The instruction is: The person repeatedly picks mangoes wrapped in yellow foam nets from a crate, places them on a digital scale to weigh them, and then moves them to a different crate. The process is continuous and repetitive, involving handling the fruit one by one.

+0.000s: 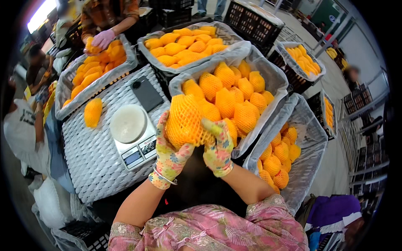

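My left hand (171,161), in a flowered glove, is wrapped round the lower left side of a mango-shaped fruit in an orange foam net (183,119). At the fruit's lower right, my right hand (219,146), gloved alike, pinches the gathered end of that net. Just beyond the hands stands a crate lined with clear plastic (274,69), full of fruit in the same nets. Left of my left hand, a white kitchen scale (129,124) rests on a grey woven-textured surface (88,159), its round pan bare. A dark phone (146,93) lies behind the scale.
One netted fruit (93,112) lies left of the scale. More lined crates of netted fruit stand at the back left (132,58), back (247,48) and right (314,146). Across the left crate, a co-worker's pink-gloved hand (103,39) handles fruit. Black crates (253,23) stand behind.
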### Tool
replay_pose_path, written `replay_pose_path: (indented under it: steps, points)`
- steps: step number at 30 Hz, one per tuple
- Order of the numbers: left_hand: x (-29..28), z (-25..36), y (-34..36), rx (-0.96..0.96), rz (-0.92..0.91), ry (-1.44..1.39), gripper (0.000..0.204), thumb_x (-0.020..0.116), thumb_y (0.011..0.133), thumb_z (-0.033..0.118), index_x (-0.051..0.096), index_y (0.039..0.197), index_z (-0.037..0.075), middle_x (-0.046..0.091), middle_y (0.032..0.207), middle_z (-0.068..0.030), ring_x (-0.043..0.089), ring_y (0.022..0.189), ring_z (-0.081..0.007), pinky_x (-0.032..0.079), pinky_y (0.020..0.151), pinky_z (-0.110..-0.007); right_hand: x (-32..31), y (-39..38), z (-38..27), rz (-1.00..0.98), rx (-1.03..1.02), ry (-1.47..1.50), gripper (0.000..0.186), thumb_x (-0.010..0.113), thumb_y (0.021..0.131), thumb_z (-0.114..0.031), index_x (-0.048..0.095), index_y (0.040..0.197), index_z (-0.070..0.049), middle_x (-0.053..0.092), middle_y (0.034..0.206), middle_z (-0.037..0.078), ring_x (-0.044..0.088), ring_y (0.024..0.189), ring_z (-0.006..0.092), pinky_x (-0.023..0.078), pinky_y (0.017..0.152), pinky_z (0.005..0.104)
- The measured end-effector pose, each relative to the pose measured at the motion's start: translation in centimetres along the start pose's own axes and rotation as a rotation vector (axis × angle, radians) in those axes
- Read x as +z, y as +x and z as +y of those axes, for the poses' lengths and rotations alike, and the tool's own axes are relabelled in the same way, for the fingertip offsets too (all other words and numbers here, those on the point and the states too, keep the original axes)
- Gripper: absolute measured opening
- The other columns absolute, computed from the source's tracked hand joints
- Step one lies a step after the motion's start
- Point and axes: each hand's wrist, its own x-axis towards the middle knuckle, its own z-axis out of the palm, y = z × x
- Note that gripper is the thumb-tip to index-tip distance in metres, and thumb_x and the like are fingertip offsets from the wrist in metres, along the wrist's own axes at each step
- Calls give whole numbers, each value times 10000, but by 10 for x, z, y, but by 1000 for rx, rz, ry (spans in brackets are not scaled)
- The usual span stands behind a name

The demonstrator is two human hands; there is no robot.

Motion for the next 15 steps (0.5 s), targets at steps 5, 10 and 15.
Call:
replay_pose_path:
  steps: [5, 10, 15]
  points:
    - [10, 2, 5, -193, -8, -208, 847, 774, 803, 246, 273, 1452, 34, 376, 1422, -119, 393, 1326, -259, 376, 1085, -408, -32, -11, -23, -153, 334, 457, 258, 647, 891, -45, 585, 1141, -34, 588, 1007, 88, 582, 916, 197, 469, 838, 323]
    - [46, 3, -2, -100, -142, 58, 798, 721, 852, 310, 291, 1452, 6, 375, 1434, -146, 416, 1309, -286, 363, 1086, -404, -30, 4, -22, 129, 874, 1282, 665, 570, 941, -417, 317, 1451, -72, 439, 1419, 113, 454, 1294, 252, 351, 1101, 415]
    - [48, 12, 21, 181, -321, 1082, 767, 721, 785, 166, 359, 1444, 17, 470, 1353, -224, 396, 1306, -413, 376, 1040, -436, -44, 34, -13, 51, 1020, 1186, 601, 670, 859, -307, 445, 1364, -71, 576, 1270, 90, 547, 1192, 234, 415, 1054, 390]
